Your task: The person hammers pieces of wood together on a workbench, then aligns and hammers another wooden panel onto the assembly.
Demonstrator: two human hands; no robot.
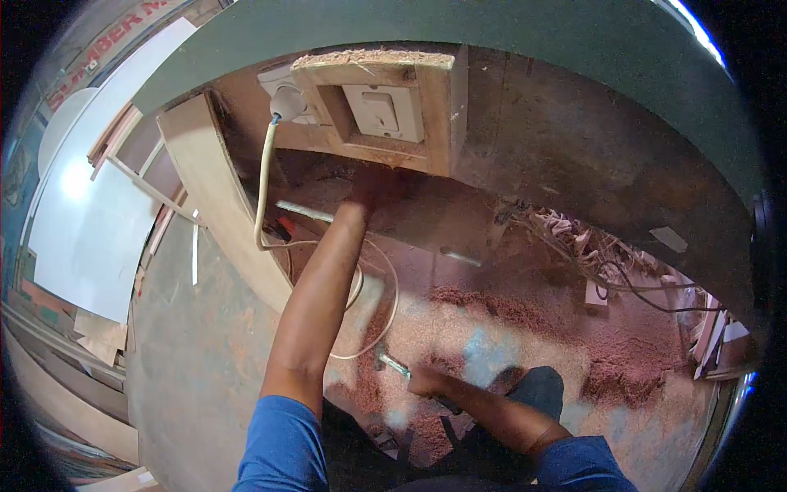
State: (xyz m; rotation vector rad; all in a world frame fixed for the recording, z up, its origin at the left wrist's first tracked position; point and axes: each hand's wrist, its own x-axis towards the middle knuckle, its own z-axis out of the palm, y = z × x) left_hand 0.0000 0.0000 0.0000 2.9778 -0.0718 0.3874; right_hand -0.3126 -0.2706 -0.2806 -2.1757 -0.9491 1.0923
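Note:
My left arm stretches forward beneath the bench, and my left hand (379, 185) is in deep shadow just under a wooden switch box (434, 107). Its fingers are hidden there. Lower down, close to my knees, my right hand (428, 382) is closed round what looks like a hammer (395, 364), its pale metal end pointing up and left. Set in the box is a white switch (379, 112). Left of it a white plug (288, 102) sits in a socket, and its cream cable (265, 184) hangs down past my left forearm.
The green bench top (541, 37) curves across above. A pale board (217, 189) leans at its left end. Reddish sawdust (627, 369) covers the floor beneath, with loose wires (631, 283) at the right. White sheets (98, 238) and wood strips stand at the left.

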